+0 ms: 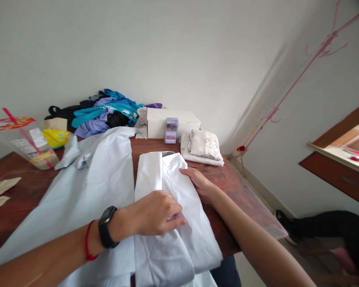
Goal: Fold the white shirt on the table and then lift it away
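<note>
Probably light, limp, the shirt [195,223] before the box [186,124] is best held by its edges; whether left hand [160,212] or right hand [198,181] grips cannot be told.

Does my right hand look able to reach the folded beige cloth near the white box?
Probably yes: your right hand is at the edge of the folded white garment, close to the beige cloth, with tabletop showing between.
</note>
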A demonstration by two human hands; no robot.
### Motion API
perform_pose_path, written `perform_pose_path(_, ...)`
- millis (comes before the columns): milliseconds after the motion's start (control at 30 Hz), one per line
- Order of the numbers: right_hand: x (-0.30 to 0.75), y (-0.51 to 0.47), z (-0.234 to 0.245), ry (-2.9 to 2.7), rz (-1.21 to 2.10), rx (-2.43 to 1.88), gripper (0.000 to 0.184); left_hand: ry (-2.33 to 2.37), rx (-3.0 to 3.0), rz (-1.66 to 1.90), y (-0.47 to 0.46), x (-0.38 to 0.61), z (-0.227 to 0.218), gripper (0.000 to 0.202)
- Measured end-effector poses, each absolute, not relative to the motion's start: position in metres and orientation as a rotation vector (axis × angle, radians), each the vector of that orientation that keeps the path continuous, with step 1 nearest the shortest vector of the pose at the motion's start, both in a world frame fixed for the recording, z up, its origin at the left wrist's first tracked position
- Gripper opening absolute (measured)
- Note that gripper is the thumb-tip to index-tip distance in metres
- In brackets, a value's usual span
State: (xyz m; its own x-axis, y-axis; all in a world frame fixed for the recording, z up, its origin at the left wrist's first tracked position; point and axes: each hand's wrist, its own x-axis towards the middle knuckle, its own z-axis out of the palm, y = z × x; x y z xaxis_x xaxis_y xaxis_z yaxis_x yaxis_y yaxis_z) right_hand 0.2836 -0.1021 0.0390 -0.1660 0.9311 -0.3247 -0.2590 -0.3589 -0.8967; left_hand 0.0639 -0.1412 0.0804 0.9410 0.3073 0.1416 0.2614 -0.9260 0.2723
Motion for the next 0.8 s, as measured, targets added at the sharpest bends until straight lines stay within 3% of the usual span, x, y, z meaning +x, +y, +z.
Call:
perform_pose_path(267, 0.281, -0.102, 0.041, -0.862, 1.607, -1.221, 0.018, 0.17, 2.949, 0.41, -0.152, 0.064, 0.08, 0.041)
perform_pose_path(567, 0.331, -0.092, 0.066, -0.691, 1.207, -1.159, 0.029, -0.072, 2.966, 0.885, -0.173, 0.044, 0.151, 0.05)
perform_pose_path(667, 0.339, -0.09, 0.06, -0.83, 1.129, -1.282, 0.034, 0.382, 3.019, 0.605, -0.163, 0.035, 0.154, 0.045)
perform_pose_path(800, 0.336, -0.081, 0.04, -1.248, 0.76, -1.58, 0.031, 1.098, 2.868, -0.084, -0.141, 0.024, 0.139, 0.036)
